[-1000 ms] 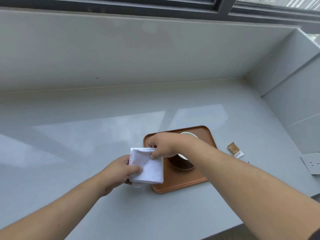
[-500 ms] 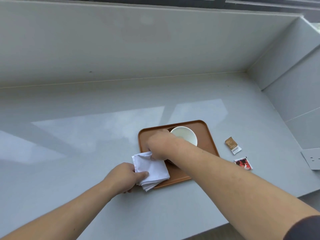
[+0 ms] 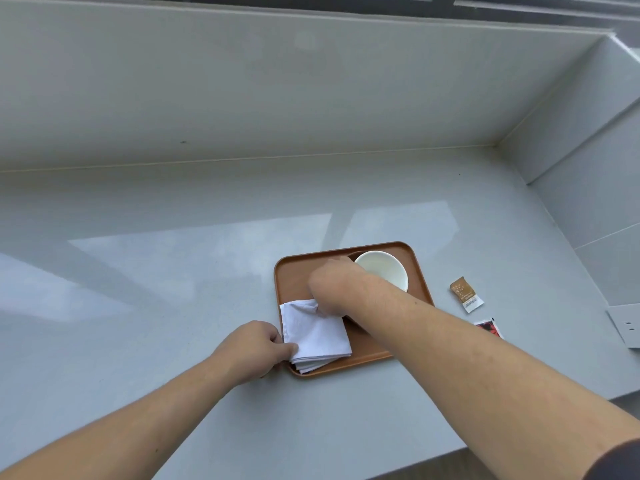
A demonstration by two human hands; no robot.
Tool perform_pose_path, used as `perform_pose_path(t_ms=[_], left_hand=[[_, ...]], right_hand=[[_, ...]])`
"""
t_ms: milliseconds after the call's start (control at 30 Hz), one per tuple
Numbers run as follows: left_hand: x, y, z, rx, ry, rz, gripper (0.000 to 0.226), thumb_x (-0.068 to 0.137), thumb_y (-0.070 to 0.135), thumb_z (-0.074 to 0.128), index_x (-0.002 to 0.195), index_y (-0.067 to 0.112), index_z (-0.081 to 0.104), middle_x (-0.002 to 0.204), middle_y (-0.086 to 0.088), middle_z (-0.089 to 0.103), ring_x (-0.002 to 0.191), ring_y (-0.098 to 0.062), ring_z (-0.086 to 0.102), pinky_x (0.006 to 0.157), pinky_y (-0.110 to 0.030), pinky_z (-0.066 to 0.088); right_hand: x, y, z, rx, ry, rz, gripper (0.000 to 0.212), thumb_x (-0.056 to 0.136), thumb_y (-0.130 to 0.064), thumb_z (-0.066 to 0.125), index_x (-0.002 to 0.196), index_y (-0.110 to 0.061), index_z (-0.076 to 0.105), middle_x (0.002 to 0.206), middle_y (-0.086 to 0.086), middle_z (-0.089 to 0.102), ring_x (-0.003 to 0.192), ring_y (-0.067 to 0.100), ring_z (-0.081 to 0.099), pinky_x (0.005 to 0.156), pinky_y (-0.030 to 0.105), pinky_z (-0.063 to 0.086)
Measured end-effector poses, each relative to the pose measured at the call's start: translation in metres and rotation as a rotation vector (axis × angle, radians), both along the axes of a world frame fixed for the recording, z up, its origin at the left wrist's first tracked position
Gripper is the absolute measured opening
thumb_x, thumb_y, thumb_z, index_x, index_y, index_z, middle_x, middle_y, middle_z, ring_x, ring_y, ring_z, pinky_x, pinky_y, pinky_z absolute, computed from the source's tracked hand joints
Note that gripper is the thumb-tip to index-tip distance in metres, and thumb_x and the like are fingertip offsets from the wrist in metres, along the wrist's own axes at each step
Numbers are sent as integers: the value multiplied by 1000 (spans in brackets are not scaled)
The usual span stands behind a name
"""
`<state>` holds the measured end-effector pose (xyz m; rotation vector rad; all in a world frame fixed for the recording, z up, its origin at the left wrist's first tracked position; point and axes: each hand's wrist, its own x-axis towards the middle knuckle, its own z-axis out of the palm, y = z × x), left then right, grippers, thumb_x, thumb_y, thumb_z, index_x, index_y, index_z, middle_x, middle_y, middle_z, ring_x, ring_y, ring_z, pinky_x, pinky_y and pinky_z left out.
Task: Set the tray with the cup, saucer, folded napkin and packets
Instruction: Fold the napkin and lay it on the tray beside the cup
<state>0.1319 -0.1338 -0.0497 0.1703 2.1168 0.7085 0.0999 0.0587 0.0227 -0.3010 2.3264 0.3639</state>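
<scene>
**A:** What do I have on the feed?

**B:** I see a brown tray (image 3: 353,367) near the front edge of the grey counter (image 3: 173,289), toward its right end. A white folded napkin (image 3: 317,332) lies in the tray's front-left corner, its layered edges showing at the near side.

**A:** And the hands?

**B:** The left hand (image 3: 252,351) is at the tray's left rim; its thumb and curled fingers pinch the napkin's near-left corner. The right hand (image 3: 332,289) reaches across the tray, fingers bent down onto the napkin's far-right corner, where the cloth is bunched. I read that as a pinch on the cloth, though the fingertips themselves are hidden under the hand.

**A:** The cup?

**B:** A white cup (image 3: 382,271) stands in the tray's far-right part, just beyond the right wrist. I can see a dark curved edge at its far-left side and another under the forearm: that looks like the saucer (image 3: 356,256), mostly covered.

**A:** Packets?

**B:** Both off the tray, on the counter to its right. A brown packet (image 3: 465,294) lies nearer the tray's far end; a red packet (image 3: 488,329) lies closer to the front edge, partly behind the right forearm.
</scene>
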Motion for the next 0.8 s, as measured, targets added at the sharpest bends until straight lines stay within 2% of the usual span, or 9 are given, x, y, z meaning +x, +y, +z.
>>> perform_pose_path(t_ms=[100,233,400,500,567,633,700,733,800], left_hand=[[0,4,1,-54,83,-46,39,80,49,72,60,23,52,52,4,63,47,-12,53,53,-28,41],[0,5,4,-109,99,-67,36,81,53,71,65,23,58,62,5,68,55,-11,57,54,-27,42],[3,7,8,-173,85,-74,47,68,69,70,65,25,57,61,9,67,54,-10,56,54,-28,41],[7,11,8,-223,120,-109,47,68,70,69,68,25,56,73,5,72,63,-13,60,57,-30,42],[8,13,7,-245,142,-126,46,70,69,68,70,25,57,80,3,74,72,-15,66,59,-31,43],[7,15,7,-250,144,-124,45,70,69,68,72,25,59,81,3,74,77,-16,68,61,-31,44],[7,16,6,-253,144,-126,45,71,69,69,72,25,58,80,4,73,76,-16,68,61,-32,45],[7,15,5,-256,150,-132,45,71,69,69,71,26,58,77,4,72,72,-15,66,60,-32,44],[8,15,3,-258,166,-146,45,71,70,70,69,27,55,72,6,68,65,-13,60,57,-31,41]], right_hand=[[1,1,0,3,-2,3,27,93,-21,59,68,-22,50,72,-5,53,87,24,58,93,41,50],[1,0,-6,-14,4,19,26,95,-33,59,70,-25,53,75,-7,57,88,22,59,94,41,48],[-1,0,-14,3,15,79,25,96,-36,58,73,-26,54,77,-8,52,94,22,53,91,39,37],[1,-2,-11,-13,92,144,10,95,-35,58,91,-26,62,93,-4,58,104,24,52,90,41,33],[4,-5,-10,-75,224,186,15,93,-29,59,106,-24,63,99,-1,62,102,24,56,86,39,35],[10,-10,-10,-157,282,224,7,89,-20,60,95,-24,61,82,-5,54,93,23,59,79,38,33],[21,-16,-15,-157,247,253,14,87,-17,60,77,-26,55,72,-8,48,87,21,59,77,37,30],[26,-19,-17,-152,232,260,15,88,-19,60,76,-27,55,73,-8,51,86,20,59,77,38,29],[33,-20,-20,-165,249,240,6,88,-21,60,88,-27,61,84,-6,61,89,21,58,80,39,31]])
